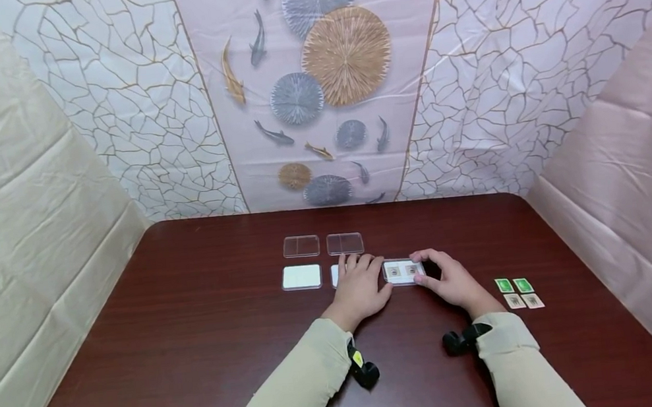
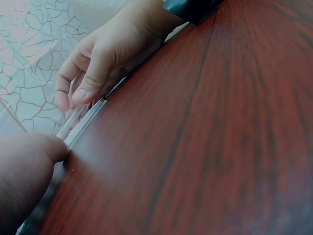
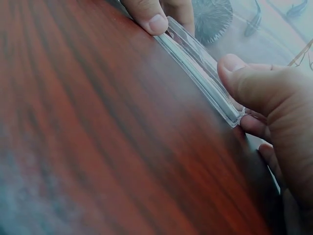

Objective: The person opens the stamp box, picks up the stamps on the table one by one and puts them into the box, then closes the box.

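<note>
A clear rectangular plastic case (image 1: 403, 272) lies on the table with a white insert and two small printed squares inside. My left hand (image 1: 361, 294) holds its left end, with the thumb at the near corner and the index finger at the far one. On the right end, my right hand (image 1: 455, 284) grips the case between thumb and fingers. The right wrist view shows the case (image 3: 200, 73) edge-on, a clear upper layer over the white one, with the right thumb (image 3: 234, 66) beside its upper edge. My left fingers partly cover another white-filled case (image 1: 335, 275).
A white-filled case (image 1: 301, 277) lies farther left. Behind are two clear, lid-like pieces (image 1: 301, 246) side by side. Two green squares (image 1: 504, 285) and two pale printed squares (image 1: 514, 301) lie to the right of my right hand. Patterned fabric (image 1: 320, 144) hangs behind the table's far edge.
</note>
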Demonstrator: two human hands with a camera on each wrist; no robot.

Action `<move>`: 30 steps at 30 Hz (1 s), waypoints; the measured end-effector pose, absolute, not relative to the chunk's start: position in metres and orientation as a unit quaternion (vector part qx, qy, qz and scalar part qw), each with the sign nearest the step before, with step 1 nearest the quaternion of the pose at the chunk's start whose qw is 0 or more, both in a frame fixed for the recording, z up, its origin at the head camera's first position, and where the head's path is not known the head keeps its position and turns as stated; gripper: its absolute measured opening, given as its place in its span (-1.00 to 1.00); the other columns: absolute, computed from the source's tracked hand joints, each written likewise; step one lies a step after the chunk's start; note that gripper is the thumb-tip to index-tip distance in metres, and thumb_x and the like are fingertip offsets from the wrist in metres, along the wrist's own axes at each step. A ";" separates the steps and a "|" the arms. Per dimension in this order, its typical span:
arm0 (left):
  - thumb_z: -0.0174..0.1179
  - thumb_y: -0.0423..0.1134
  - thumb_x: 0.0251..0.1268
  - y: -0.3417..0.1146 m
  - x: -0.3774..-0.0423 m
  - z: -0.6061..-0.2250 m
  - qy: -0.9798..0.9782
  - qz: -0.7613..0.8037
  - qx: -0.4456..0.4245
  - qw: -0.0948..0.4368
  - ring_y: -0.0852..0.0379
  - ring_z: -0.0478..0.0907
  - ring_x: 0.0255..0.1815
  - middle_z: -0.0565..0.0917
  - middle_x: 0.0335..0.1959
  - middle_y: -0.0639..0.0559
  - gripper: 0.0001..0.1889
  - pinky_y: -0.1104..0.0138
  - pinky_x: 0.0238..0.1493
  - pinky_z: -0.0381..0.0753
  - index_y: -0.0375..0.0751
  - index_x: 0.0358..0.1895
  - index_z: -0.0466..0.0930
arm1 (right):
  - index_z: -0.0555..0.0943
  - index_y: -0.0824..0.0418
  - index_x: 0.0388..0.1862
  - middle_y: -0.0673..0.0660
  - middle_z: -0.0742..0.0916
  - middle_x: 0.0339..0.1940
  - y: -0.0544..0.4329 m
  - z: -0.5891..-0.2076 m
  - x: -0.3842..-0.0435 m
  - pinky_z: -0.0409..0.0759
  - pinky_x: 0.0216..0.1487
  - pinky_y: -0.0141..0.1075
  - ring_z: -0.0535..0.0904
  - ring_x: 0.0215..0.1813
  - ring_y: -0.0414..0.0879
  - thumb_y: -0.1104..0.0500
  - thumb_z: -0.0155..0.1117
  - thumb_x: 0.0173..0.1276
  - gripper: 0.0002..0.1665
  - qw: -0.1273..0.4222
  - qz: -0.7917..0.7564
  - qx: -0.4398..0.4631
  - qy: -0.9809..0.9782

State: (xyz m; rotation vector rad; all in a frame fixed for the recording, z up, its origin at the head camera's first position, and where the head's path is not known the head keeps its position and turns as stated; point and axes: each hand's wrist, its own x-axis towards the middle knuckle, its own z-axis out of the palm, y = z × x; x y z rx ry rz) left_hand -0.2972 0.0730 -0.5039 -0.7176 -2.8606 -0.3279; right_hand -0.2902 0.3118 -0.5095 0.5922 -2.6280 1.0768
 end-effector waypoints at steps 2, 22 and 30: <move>0.05 0.24 0.44 0.073 -0.297 -0.504 -0.960 -0.110 -0.244 0.086 -0.07 0.26 0.44 0.50 0.33 0.08 -0.39 -0.13 0.55 -0.06 0.07 0.44 0.42 | 0.60 0.18 0.05 0.20 0.68 0.17 0.312 -0.509 -0.289 0.33 0.25 -0.02 0.51 0.22 0.15 0.27 0.47 0.28 -0.62 0.120 0.364 0.203 -0.901; 0.07 0.23 0.42 0.072 -0.295 -0.502 -0.956 -0.118 -0.254 0.090 -0.05 0.27 0.42 0.50 0.31 0.06 -0.43 -0.14 0.54 -0.04 0.07 0.37 0.50 | 0.59 0.15 0.10 0.20 0.67 0.15 0.314 -0.512 -0.290 0.33 0.25 0.07 0.49 0.22 0.18 0.27 0.49 0.25 -0.55 0.112 0.360 0.206 -0.903; 0.03 0.23 0.45 0.071 -0.295 -0.501 -0.956 -0.119 -0.252 0.090 -0.06 0.27 0.43 0.50 0.31 0.07 -0.46 -0.14 0.54 -0.07 0.09 0.35 0.52 | 0.58 0.19 0.17 0.22 0.66 0.16 0.312 -0.510 -0.291 0.35 0.25 0.16 0.46 0.23 0.22 0.31 0.47 0.25 -0.49 0.106 0.344 0.202 -0.911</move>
